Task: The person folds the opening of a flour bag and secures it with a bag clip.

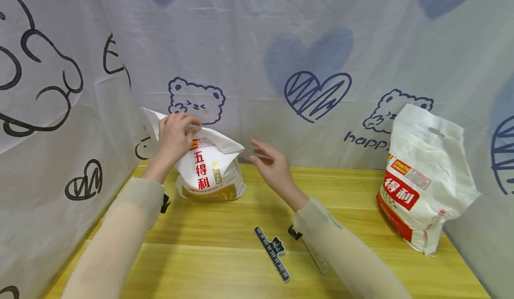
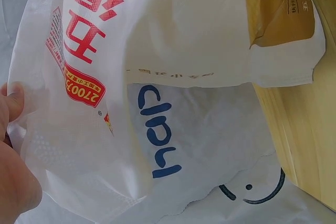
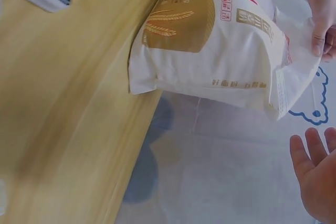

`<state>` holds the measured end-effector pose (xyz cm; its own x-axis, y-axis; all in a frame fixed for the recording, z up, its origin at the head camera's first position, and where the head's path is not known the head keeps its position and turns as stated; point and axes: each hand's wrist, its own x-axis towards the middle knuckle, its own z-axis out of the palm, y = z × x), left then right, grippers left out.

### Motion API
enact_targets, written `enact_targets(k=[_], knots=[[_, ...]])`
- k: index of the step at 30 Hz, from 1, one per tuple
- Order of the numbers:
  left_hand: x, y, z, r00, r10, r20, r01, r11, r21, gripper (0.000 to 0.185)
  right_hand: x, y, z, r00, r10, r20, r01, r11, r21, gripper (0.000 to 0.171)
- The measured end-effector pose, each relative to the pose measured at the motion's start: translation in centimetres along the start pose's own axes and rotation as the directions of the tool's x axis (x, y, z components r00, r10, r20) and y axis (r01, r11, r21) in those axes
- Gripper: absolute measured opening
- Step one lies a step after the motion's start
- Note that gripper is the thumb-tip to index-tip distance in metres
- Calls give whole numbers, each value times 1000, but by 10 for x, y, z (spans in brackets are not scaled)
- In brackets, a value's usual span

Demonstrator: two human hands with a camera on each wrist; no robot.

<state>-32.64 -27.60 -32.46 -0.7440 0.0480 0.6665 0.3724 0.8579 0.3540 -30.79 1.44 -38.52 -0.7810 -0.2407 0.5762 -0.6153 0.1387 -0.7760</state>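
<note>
A white flour bag (image 1: 209, 165) with red characters and a gold lower band stands at the back left of the table. My left hand (image 1: 176, 134) grips its top edge; in the left wrist view the thumb (image 2: 14, 100) presses on the white film. To the right of the bag, my right hand (image 1: 274, 167) is apart from it, fingers extended and nothing held. The right wrist view shows the bag's side (image 3: 210, 61) with wheat ears printed on gold, and the right hand (image 3: 320, 182) beside its top corner.
Another white flour bag (image 1: 421, 187), with a red label and a cut-out handle, stands at the right. A black piano-key clip (image 1: 273, 254) lies on the wooden table (image 1: 201, 263). A pale clip (image 1: 315, 255) is partly under my right forearm. Printed cloth (image 1: 249, 58) hangs behind.
</note>
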Motion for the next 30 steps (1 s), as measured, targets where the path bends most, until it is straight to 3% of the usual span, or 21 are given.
enact_targets(k=[9, 14, 23, 30], knots=[[0, -2, 1, 1000, -12, 13, 12, 1000, -2, 8, -29, 2, -18, 997, -58, 49, 61, 997, -45, 50], [-1, -2, 1, 1000, -21, 22, 21, 1000, -2, 9, -48, 4, -28, 995, -44, 85, 53, 993, -103, 51], [-2, -2, 1, 999, -30, 39, 30, 999, -11, 10, -85, 8, -43, 984, 84, 157, -58, 984, -167, 57], [-3, -2, 1, 999, -32, 44, 32, 999, -6, 10, -110, 12, -53, 937, 219, 272, -165, 964, -208, 58]])
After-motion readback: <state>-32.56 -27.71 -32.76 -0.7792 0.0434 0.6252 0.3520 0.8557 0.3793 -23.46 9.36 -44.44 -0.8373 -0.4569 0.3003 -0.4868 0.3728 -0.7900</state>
